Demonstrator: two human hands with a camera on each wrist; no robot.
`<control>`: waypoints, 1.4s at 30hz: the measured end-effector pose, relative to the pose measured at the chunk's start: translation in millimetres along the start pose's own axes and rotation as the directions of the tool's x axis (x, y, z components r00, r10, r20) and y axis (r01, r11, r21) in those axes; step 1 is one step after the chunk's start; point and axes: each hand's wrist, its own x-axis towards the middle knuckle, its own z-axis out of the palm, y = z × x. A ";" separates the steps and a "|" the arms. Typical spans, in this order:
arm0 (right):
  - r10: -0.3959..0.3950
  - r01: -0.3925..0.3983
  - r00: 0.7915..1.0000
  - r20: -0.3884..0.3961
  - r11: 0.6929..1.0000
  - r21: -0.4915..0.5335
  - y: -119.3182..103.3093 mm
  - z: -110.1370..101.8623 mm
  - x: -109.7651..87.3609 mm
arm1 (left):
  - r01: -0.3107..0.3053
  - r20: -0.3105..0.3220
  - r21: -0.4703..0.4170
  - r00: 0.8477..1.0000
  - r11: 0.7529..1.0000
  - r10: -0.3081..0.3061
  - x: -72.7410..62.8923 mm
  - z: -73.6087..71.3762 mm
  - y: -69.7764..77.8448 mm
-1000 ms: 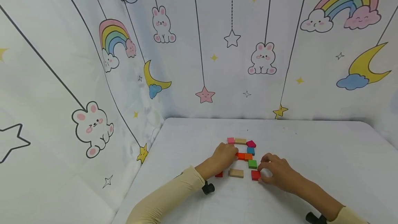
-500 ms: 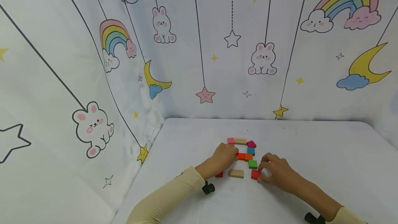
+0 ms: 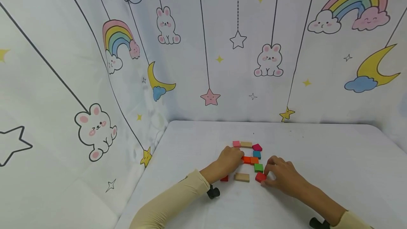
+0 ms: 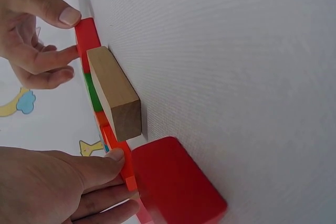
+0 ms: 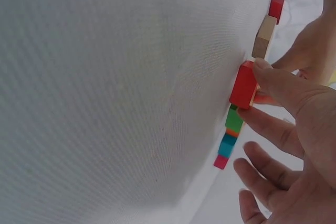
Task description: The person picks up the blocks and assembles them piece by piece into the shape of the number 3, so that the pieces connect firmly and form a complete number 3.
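Small coloured blocks lie on the white table in an angular figure. My right hand (image 3: 284, 176) pinches a red block (image 3: 260, 177) by its right side, between thumb and index finger. That block sits slightly turned at the lower right, just below a green block (image 3: 258, 168). On the left side of the figure, my left hand (image 3: 230, 159) holds the end of an orange-red block (image 4: 122, 157) with thumb and fingers. This block touches an orange block (image 3: 254, 160). A plain wooden block (image 3: 242, 177) and another red block (image 4: 176, 182) lie nearer the front.
Along the back run a pink block (image 3: 236, 144), a second wooden block (image 3: 246, 144) and a crimson pentagonal block (image 3: 257, 147), with a blue block (image 3: 257, 154) below. A patterned cloth wall (image 3: 190, 63) stands behind and left of the table.
My right hand has shifted slightly left, and the red block in its fingers has turned a little and moved toward the green block. The left hand has stayed still.
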 end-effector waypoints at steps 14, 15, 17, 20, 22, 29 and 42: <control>0.019 -0.019 1.000 -0.012 1.000 0.017 -1.0 1.3 0.2 | 0.008 0.000 -0.020 1.000 1.000 -0.008 0.2 1.8 0.2; 0.020 -0.019 1.000 -0.011 1.000 0.019 -1.1 1.1 0.3 | 0.008 -0.001 -0.020 1.000 1.000 -0.008 0.4 2.0 0.1; 0.021 -0.021 1.000 -0.007 1.000 0.023 -1.3 0.7 0.5 | 0.008 0.000 -0.019 1.000 1.000 -0.008 0.2 2.2 0.2; 0.017 -0.016 1.000 -0.006 0.999 0.029 -1.2 0.7 0.9 | 0.008 0.000 -0.014 1.000 1.000 -0.008 -0.1 1.9 0.1; 0.019 -0.019 1.000 -0.008 0.999 0.027 -1.2 1.2 0.7 | 0.007 -0.002 -0.012 1.000 1.000 -0.007 -0.3 1.6 0.0; 0.012 -0.012 1.000 -0.017 1.000 0.023 -1.4 -0.3 -0.4 | 0.004 0.000 -0.017 1.000 1.000 -0.004 -1.5 0.1 -0.3; 0.002 -0.001 0.999 -0.041 1.000 0.024 -10.5 -8.2 4.6 | 0.019 0.020 -0.015 1.000 1.000 -0.019 -0.1 -1.5 0.3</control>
